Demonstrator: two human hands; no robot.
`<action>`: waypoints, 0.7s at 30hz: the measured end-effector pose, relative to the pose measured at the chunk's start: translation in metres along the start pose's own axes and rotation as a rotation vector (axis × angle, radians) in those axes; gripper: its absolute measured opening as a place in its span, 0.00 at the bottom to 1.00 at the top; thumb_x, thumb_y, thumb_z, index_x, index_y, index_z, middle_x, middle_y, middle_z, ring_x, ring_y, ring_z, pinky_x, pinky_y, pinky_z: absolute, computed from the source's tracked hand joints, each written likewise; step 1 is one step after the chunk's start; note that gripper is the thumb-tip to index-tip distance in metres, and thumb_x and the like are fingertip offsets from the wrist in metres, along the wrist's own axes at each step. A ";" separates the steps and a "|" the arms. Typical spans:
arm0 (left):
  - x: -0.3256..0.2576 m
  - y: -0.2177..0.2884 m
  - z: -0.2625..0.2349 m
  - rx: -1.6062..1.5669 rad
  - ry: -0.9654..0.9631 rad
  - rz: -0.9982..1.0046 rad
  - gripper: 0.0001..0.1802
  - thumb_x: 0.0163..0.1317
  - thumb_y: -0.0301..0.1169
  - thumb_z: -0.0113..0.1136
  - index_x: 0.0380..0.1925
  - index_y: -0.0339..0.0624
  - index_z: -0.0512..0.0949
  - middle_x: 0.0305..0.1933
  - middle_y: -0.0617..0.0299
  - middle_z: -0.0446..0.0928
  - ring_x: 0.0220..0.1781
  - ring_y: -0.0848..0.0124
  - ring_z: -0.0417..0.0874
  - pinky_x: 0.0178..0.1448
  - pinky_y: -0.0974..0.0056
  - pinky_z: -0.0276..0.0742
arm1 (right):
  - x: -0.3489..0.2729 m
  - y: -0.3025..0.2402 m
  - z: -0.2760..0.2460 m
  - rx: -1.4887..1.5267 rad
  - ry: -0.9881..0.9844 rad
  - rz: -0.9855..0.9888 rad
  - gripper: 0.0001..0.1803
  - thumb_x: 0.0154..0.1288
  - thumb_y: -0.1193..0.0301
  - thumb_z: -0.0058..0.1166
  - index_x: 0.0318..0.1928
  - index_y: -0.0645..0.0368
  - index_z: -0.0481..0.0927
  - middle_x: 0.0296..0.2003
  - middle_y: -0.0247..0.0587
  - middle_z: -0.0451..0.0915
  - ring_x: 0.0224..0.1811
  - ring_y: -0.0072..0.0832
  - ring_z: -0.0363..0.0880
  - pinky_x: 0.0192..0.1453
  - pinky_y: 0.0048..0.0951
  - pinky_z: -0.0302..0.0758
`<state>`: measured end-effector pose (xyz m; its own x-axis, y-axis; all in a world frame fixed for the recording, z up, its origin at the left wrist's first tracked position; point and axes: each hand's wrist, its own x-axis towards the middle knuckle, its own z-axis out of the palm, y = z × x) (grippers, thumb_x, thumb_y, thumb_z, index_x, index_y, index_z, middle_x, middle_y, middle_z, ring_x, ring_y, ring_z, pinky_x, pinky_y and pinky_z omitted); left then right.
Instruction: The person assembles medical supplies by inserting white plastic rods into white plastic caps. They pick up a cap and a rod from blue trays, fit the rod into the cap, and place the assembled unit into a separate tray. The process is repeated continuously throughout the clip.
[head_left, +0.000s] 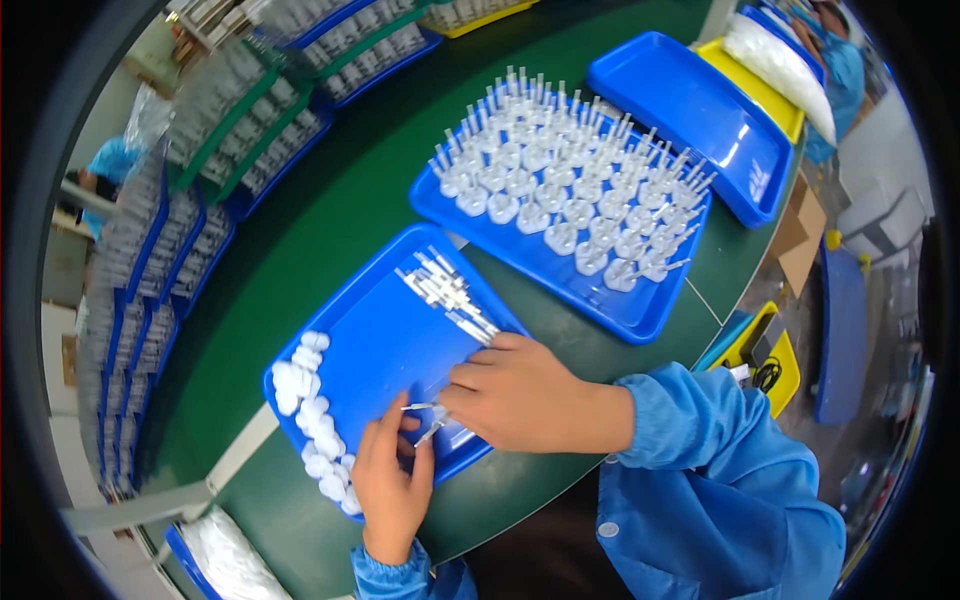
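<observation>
Over the near edge of a blue tray (365,305), both my hands are closed on a small clear plastic piece (432,422) with thin stems. My left hand (392,485) pinches it from the left between thumb and fingers. From the right, my right hand (525,400) grips its other side, the fingertips partly hiding it. Just beyond my right hand lies a bundle of short white sticks (447,290) in the tray. Along the tray's left side runs a row of round white pads (312,420).
Behind on the right, a second blue tray (600,315) carries rows of clear flask-like parts with upright stems (560,195). An unfilled blue tray (690,110) lies beyond it. Stacked trays of clear parts (240,130) line the left. A yellow bin (785,375) sits at the right.
</observation>
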<state>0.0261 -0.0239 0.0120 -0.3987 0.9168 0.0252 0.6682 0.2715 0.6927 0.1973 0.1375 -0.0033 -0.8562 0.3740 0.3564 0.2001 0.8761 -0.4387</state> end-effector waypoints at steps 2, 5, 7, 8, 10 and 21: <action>-0.001 -0.004 0.001 0.093 -0.047 0.127 0.25 0.64 0.16 0.68 0.63 0.40 0.85 0.41 0.54 0.81 0.36 0.62 0.83 0.41 0.60 0.80 | -0.025 0.002 -0.029 0.084 0.155 0.105 0.06 0.63 0.67 0.69 0.39 0.50 0.86 0.37 0.33 0.86 0.39 0.34 0.87 0.46 0.36 0.77; 0.003 0.000 0.004 0.199 -0.105 0.313 0.18 0.65 0.18 0.68 0.53 0.41 0.91 0.37 0.54 0.79 0.39 0.56 0.82 0.46 0.56 0.80 | -0.080 0.014 -0.070 -0.039 0.389 0.329 0.13 0.54 0.69 0.75 0.41 0.48 0.88 0.37 0.33 0.88 0.36 0.36 0.87 0.41 0.39 0.77; 0.006 0.008 0.002 0.206 -0.185 0.307 0.19 0.65 0.18 0.68 0.55 0.41 0.91 0.37 0.54 0.79 0.39 0.54 0.82 0.49 0.54 0.80 | -0.112 0.029 -0.085 -0.068 0.534 0.456 0.15 0.53 0.74 0.75 0.42 0.51 0.87 0.35 0.36 0.87 0.34 0.36 0.86 0.40 0.37 0.77; 0.010 0.012 -0.001 0.216 -0.221 0.319 0.19 0.65 0.19 0.68 0.55 0.42 0.90 0.36 0.53 0.79 0.40 0.53 0.82 0.50 0.53 0.79 | -0.117 0.035 -0.093 -0.020 0.532 0.567 0.14 0.54 0.77 0.73 0.42 0.53 0.87 0.34 0.37 0.86 0.34 0.34 0.86 0.40 0.36 0.77; 0.010 0.015 -0.002 0.254 -0.263 0.345 0.19 0.64 0.19 0.69 0.55 0.42 0.90 0.39 0.53 0.82 0.42 0.54 0.84 0.50 0.53 0.81 | -0.120 0.039 -0.108 -0.103 0.446 0.664 0.11 0.57 0.76 0.72 0.41 0.55 0.86 0.33 0.37 0.85 0.33 0.36 0.86 0.40 0.38 0.77; 0.050 0.099 0.057 0.201 -0.061 0.623 0.21 0.57 0.25 0.77 0.54 0.45 0.90 0.56 0.58 0.86 0.50 0.57 0.89 0.53 0.56 0.86 | -0.109 0.049 -0.099 -0.507 0.224 0.675 0.05 0.66 0.69 0.66 0.36 0.54 0.84 0.28 0.40 0.85 0.31 0.43 0.87 0.39 0.44 0.78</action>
<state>0.1079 0.0654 0.0403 0.1330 0.9333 0.3335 0.8690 -0.2716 0.4135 0.3472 0.1701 0.0179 -0.3753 0.8661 0.3302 0.8641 0.4558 -0.2133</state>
